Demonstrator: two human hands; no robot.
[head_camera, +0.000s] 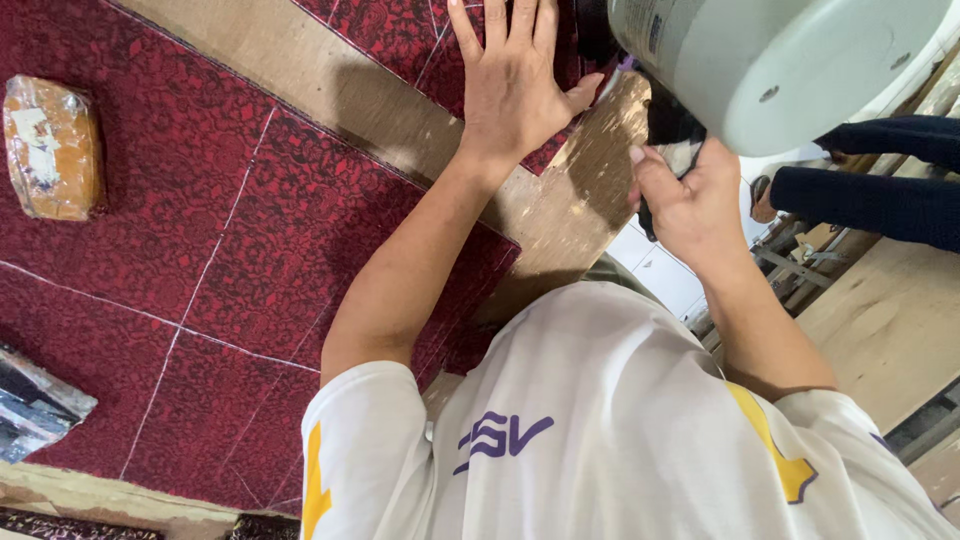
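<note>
left hand (512, 85): flat, fingers spread, pinning the red patterned fabric (250, 230) to the tabletop (590, 200)
right hand (690, 205): wrapped round the power tool (770, 65) grip
lie: tool just right of my left hand, seam running diagonally

A wooden table (330, 95) of bare, pale brown board carries a dark red patterned sheet (250, 250) marked with thin white lines into squares; it covers most of the surface. A strip of bare wood runs diagonally between two parts of the red sheet, and bare wood also shows at the table's right edge. Near the far left edge an orange-brown wrapped block (52, 147) lies on the red sheet. The left hand (512, 80) rests flat on the sheet.
</note>
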